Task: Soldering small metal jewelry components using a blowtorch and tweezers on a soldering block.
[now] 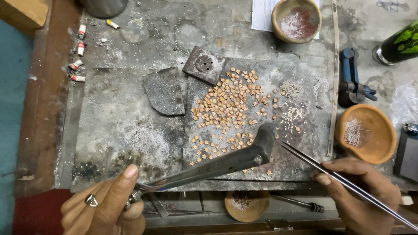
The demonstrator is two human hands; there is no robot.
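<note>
My left hand point(104, 204), with a ring on one finger, grips the handle of a grey metal torch point(226, 163) whose bent nozzle points up and right over the slab. My right hand point(357, 191) holds long thin steel tweezers point(313, 163), their tips just right of the nozzle. Many small copper-coloured star-shaped pieces point(228, 104) lie scattered on the dark stone slab point(122, 126). Beside them are tiny pale beads point(292, 115) and a clump of thin wire bits point(291, 89).
A square block with a round dimple point(203, 64) and a flat stone shard point(164, 92) lie on the slab. Clay bowls stand at the top point(296, 19), right point(365, 139) and bottom point(247, 205). A blue tool point(350, 78), cigarette butts point(78, 56) and a dark green can point(398, 43) sit around.
</note>
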